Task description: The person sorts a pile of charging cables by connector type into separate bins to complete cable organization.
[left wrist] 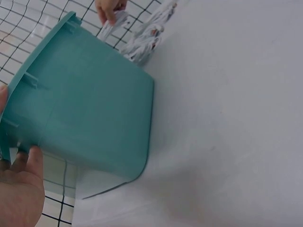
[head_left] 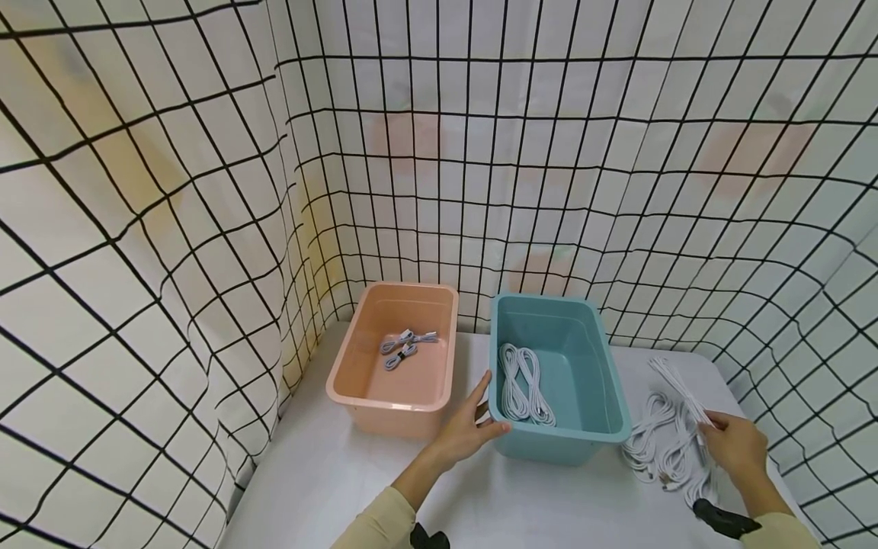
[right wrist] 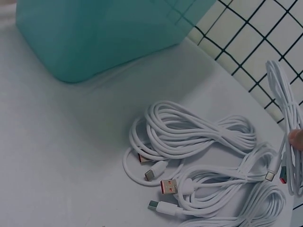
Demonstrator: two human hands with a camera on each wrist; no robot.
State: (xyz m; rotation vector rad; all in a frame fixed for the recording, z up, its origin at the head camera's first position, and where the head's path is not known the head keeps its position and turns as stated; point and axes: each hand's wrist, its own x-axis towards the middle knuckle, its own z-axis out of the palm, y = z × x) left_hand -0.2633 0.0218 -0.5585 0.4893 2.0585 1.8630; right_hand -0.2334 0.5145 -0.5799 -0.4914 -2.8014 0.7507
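My left hand (head_left: 458,436) holds the near left corner of a teal plastic bin (head_left: 559,450), thumb at the front rim and fingers along the left side. Inside that bin lie white coiled cables (head_left: 524,385), against its left wall. On the right, my right hand (head_left: 737,446) pinches a bundled white USB cable (head_left: 679,387), raised over the others. Beneath it is a pile of looped white USB cables (right wrist: 199,137) on the table; metal connectors (right wrist: 169,186) show among them. Only a fingertip of the right hand shows in the right wrist view.
A peach bin (head_left: 391,412) stands left of the teal one, with a few short grey cables (head_left: 405,347) inside. Both bins are on a white-covered table (head_left: 309,488). Black netting (head_left: 439,160) over white sheeting surrounds the back and sides.
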